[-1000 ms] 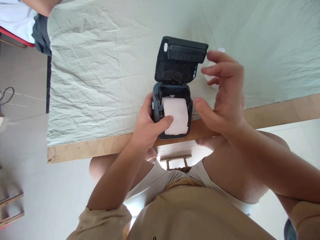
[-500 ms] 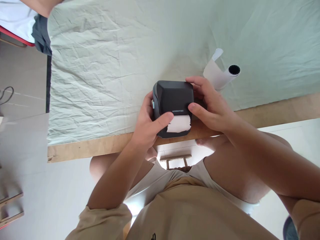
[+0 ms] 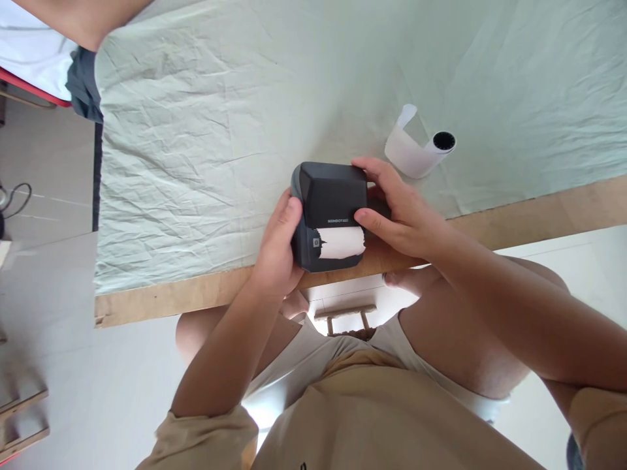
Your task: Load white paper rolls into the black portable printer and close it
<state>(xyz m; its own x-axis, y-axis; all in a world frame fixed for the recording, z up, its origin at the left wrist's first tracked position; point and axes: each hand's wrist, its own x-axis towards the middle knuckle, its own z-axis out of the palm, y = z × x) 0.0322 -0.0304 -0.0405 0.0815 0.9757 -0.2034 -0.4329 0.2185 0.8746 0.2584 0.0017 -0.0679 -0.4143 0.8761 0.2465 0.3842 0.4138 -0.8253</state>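
A small black label printer (image 3: 333,196) is held between my two hands above the table's near edge. White label paper (image 3: 343,243) with torn edges sticks out of its front slot. My left hand (image 3: 281,241) grips the printer's left side, its thumb lying along that side and its other fingers hidden beneath. On the right side, my right hand (image 3: 392,202) holds the printer with its thumb near the front and its index finger at the back corner. Beyond the right hand, a partly unrolled roll of white label paper (image 3: 416,155) with a black core lies on the cloth.
A pale green, wrinkled cloth (image 3: 196,143) covers the table, whose wooden edge (image 3: 176,297) runs along my side. Another person's arm (image 3: 93,19) reaches in at the upper left. A wooden stool part (image 3: 345,313) shows below the table between my legs.
My left thumb has moved off the paper slot to the printer's left side, uncovering a small square button mark. The printer and both hands have shifted slightly left in view.
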